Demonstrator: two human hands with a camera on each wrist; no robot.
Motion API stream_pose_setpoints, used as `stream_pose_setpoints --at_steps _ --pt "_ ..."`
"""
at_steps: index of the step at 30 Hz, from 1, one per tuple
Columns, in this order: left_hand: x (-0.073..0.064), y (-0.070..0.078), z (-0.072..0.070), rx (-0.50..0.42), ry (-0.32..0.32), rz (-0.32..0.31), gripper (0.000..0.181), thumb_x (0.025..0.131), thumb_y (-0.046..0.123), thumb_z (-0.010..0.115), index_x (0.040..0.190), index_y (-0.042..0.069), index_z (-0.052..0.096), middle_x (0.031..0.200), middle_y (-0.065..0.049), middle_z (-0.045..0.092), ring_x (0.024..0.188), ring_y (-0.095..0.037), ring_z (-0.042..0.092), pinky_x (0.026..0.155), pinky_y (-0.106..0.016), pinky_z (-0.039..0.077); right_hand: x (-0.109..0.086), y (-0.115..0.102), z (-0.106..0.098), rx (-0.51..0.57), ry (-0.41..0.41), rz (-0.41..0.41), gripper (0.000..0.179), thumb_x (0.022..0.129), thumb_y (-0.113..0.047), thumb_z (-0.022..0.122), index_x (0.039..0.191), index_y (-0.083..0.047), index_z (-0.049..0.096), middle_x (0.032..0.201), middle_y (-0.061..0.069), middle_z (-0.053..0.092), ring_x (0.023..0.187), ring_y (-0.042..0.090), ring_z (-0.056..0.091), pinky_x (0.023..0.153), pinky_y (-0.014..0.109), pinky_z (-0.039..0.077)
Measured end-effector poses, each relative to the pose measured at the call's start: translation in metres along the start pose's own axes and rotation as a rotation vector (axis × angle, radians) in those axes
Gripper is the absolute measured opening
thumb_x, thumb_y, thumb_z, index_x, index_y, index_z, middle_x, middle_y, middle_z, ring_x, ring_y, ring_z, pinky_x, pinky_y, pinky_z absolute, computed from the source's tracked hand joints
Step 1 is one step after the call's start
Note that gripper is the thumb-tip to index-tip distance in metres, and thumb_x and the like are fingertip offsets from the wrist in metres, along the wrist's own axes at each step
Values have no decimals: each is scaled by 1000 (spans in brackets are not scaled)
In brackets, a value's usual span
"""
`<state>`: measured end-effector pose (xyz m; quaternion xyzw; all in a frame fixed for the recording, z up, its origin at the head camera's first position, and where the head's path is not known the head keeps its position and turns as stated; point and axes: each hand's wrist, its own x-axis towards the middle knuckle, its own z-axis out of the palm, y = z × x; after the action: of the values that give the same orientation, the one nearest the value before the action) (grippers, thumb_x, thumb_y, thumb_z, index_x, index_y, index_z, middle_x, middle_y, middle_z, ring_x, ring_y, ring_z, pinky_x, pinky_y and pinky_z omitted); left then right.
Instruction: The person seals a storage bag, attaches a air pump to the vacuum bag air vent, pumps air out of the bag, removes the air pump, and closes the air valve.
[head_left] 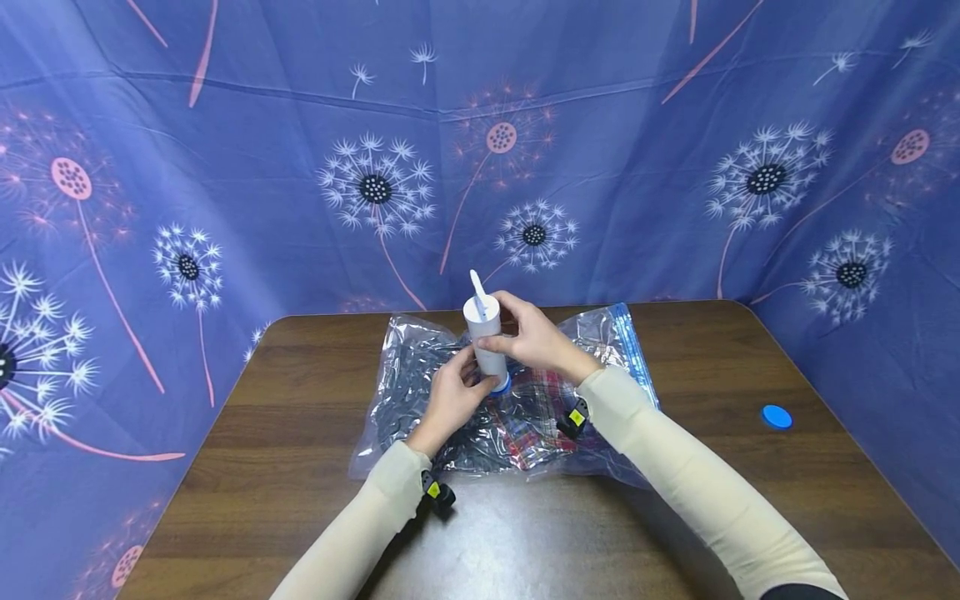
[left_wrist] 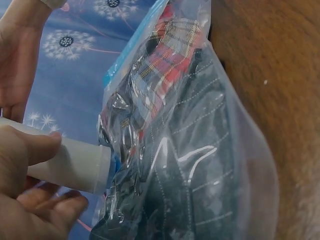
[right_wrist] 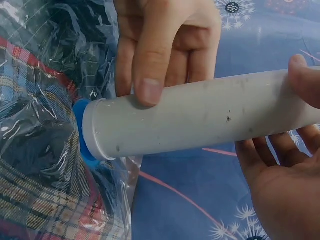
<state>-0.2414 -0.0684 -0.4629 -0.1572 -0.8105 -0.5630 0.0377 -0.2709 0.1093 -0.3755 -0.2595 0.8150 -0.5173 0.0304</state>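
Observation:
A white cylindrical hand pump (head_left: pixel 489 346) stands nearly upright on the blue valve (head_left: pixel 502 386) of a clear plastic vacuum storage bag (head_left: pixel 367 433). A slim white piece (head_left: pixel 477 285) sticks up from the pump's top. Low on the tube, my left hand (head_left: pixel 452 390) holds it between thumb and fingers. My right hand (head_left: pixel 536 335) grips the tube higher up, thumb on the near side and fingers behind. Inside the bag lie dark stitched fabric (left_wrist: pixel 200 125) and red plaid cloth (left_wrist: pixel 162 60). In the right wrist view, the pump's rim meets the blue valve (right_wrist: pixel 82 132).
A blue round cap (head_left: pixel 776 417) lies on the wooden table (head_left: pixel 285 400) at the right. The bag's blue zip edge (head_left: pixel 633 346) faces right. Behind the table hangs a blue dandelion-patterned cloth (head_left: pixel 630 200).

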Motion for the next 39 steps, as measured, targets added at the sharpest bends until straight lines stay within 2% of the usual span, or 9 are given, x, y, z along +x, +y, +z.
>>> stream_pose_setpoints --at_steps 3,7,13,16,20,23,29,35,39 --pt "0 -1 2 -21 8 16 57 90 5 78 143 -2 56 139 -26 62 125 -38 65 100 -37 57 0 0 -1 -13 -18 -13 54 93 -11 77 141 -5 52 129 16 63 123 34 63 106 51 53" --pt "1 -3 3 -53 18 18 54 90 3 76 141 -4 58 136 -28 63 123 -38 66 98 -33 58 -1 2 1 -27 5 -31 58 93 -12 77 144 -6 50 131 16 62 124 34 62 106 52 52" --pt "0 -2 4 -36 69 53 50 88 4 79 135 -3 63 128 -27 68 115 -39 70 93 -34 60 -7 -1 11 -50 117 -46 75 90 -17 81 152 -11 39 137 12 58 120 31 63 104 50 53" --pt "0 -1 4 3 100 65 46 87 6 82 130 -2 67 122 -24 72 110 -37 73 90 -33 61 -9 -4 16 -82 184 -40 78 87 -21 84 150 -11 39 136 11 59 115 27 65 101 46 54" --pt "1 0 6 24 131 63 43 85 6 84 124 -2 69 117 -22 74 106 -36 75 87 -33 62 -10 -7 21 -123 266 -35 73 84 -24 87 142 -7 46 128 11 60 106 25 66 94 42 57" --pt "0 1 7 24 138 53 44 84 6 84 124 -1 69 116 -21 75 105 -35 75 86 -33 63 -10 -8 22 -134 295 -26 67 84 -23 88 136 -5 50 122 11 63 101 24 65 89 40 58" --pt "-1 1 5 47 131 27 45 83 10 85 124 0 68 117 -21 74 107 -36 74 86 -34 63 -9 -8 21 -119 266 -14 63 83 -21 88 132 -5 52 121 11 65 104 26 66 90 40 59" --pt "1 -1 -2 19 60 18 60 86 12 85 140 4 59 139 -21 63 120 -38 68 94 -36 60 -7 -6 16 -96 199 -20 59 86 -19 86 133 -9 52 123 9 65 105 27 66 93 46 58" --pt "3 1 -9 11 1 21 67 86 11 84 146 8 53 144 -19 59 128 -37 63 99 -38 58 -7 -3 13 -64 156 -1 58 88 -21 84 135 -13 52 122 8 65 104 26 67 92 48 58"
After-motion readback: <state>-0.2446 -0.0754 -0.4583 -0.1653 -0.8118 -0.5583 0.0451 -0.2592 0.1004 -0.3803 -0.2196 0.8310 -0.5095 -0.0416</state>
